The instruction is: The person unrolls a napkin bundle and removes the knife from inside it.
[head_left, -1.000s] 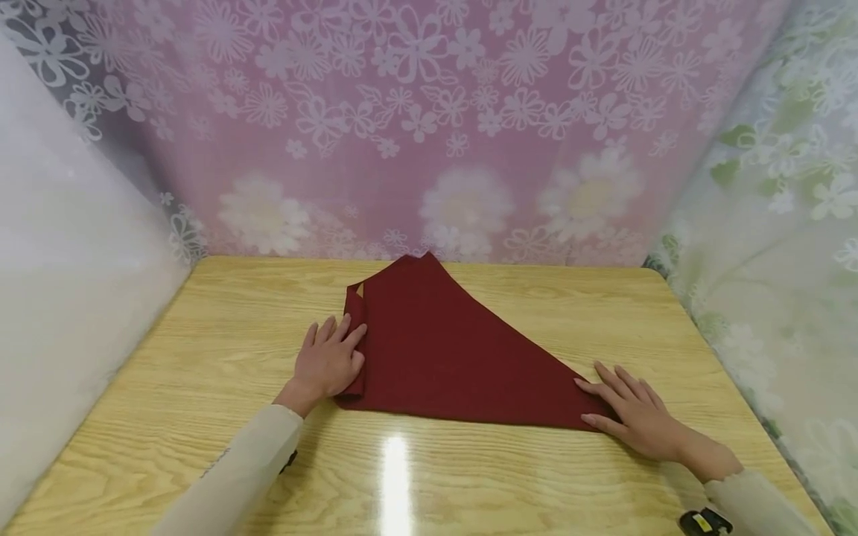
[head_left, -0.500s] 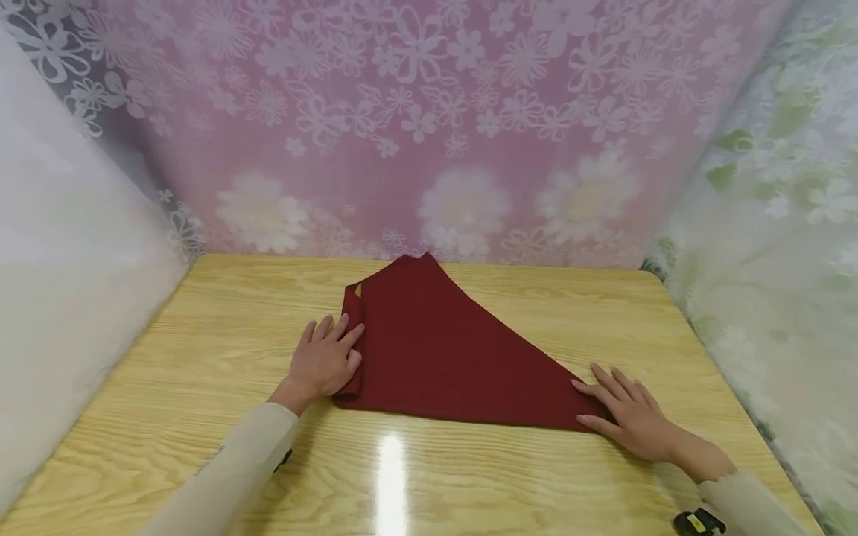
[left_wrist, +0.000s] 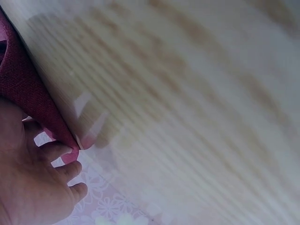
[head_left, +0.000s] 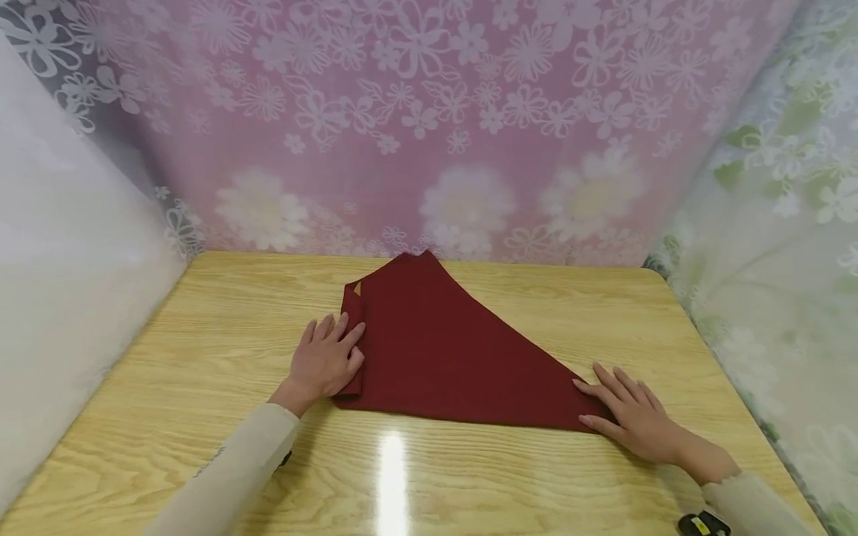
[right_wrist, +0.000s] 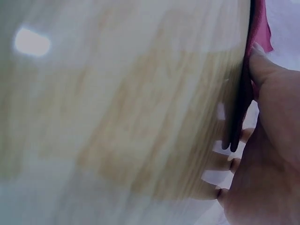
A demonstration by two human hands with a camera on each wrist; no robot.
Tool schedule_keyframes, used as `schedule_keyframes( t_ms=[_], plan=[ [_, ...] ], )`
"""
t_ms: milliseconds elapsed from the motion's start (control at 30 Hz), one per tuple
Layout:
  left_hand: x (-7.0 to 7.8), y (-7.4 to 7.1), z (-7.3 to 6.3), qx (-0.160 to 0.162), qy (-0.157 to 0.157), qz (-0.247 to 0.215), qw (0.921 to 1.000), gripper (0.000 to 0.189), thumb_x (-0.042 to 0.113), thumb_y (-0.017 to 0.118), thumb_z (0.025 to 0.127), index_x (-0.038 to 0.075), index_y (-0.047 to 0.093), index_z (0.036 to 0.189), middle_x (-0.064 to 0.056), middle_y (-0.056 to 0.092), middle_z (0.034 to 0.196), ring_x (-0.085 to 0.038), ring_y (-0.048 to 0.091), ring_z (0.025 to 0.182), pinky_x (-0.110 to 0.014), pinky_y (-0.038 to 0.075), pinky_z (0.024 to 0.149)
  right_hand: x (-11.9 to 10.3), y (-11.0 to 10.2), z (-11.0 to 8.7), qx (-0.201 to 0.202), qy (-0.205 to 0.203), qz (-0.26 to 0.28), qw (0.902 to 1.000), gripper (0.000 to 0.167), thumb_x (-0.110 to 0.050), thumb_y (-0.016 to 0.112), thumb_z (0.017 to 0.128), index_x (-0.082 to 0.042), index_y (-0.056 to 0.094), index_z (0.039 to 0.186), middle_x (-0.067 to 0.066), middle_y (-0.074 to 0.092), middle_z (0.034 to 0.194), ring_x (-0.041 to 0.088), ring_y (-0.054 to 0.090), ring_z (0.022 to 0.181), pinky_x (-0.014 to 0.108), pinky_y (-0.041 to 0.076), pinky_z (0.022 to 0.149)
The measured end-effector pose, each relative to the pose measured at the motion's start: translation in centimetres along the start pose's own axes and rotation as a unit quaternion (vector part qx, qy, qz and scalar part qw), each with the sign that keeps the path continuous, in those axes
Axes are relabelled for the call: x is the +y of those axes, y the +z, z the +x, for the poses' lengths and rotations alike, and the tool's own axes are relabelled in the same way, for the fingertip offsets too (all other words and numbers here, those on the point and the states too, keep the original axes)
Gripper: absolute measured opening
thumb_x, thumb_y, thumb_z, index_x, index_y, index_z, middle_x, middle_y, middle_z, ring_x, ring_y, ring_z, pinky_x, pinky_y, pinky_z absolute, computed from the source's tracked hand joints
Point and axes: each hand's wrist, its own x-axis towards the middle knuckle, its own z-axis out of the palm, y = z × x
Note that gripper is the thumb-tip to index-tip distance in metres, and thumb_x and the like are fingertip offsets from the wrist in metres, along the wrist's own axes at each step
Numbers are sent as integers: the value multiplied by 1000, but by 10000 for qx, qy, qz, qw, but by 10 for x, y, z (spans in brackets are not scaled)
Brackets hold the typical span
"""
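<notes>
Clock positions are in the head view, centered on the dark red cloth (head_left: 462,350). Cloth lies flat on the wood-grain bench (head_left: 208,335), just below mid-view, wide at its 9 o'clock side, tapering to a corner at 4. Its peak sits at about 12, right by the far edge of the bench. At 9 there's a narrow folded strip (head_left: 353,380) turned over onto the cloth, with a small tan triangle (head_left: 358,289) showing at its upper end, about 10. Left hand (head_left: 327,362) is at 9, palm down, fingers spread and relaxed, resting over the strip; the outer fingers reach onto bare wood. Right hand (head_left: 637,420) is at 4, fingers extended and spread, thumb and index tips on the tapered corner, the other tips on the wood past the slanted edge. Can't tell how hard either one presses. Both wear pale sleeves (head_left: 234,469); a black device (head_left: 704,523) sits below the right cuff, about 5. Glare streak (head_left: 393,484) on the bench at 7. Pink flowered backdrop (head_left: 375,149) behind at 12, white sheet (head_left: 67,260) toward 9, pale floral sheet (head_left: 771,260) toward 3. Both wrist views are soft.
</notes>
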Motion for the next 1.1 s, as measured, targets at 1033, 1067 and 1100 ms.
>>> schedule_keyframes(
  t_ms=[1033, 1067, 1100],
  plan=[
    [-7, -6, 3, -506, -53, -210, 9985, 54, 43, 39, 101, 17, 38, 149, -16, 28, 152, -40, 23, 138, -56, 14, 111, -9, -11, 5, -413, 148, -633, 9970, 54, -40, 55, 96, -17, 45, 143, 24, 22, 152, 52, 19, 133, 71, 19, 95],
    [-6, -5, 2, -511, -49, -239, 9984, 54, 43, 39, 101, 17, 37, 149, -16, 28, 153, -40, 23, 138, -56, 14, 111, -9, -11, 4, -431, 148, -674, 9967, 54, -40, 55, 95, -17, 45, 143, 24, 23, 152, 52, 20, 133, 71, 20, 95],
    [-5, -5, 2, -505, -37, -264, 9984, 54, 43, 38, 101, 17, 37, 149, -16, 27, 153, -40, 23, 138, -56, 15, 111, -8, -11, 3, -442, 156, -725, 9963, 55, -41, 55, 95, -17, 44, 143, 24, 23, 151, 52, 21, 133, 71, 20, 95]
  ],
)
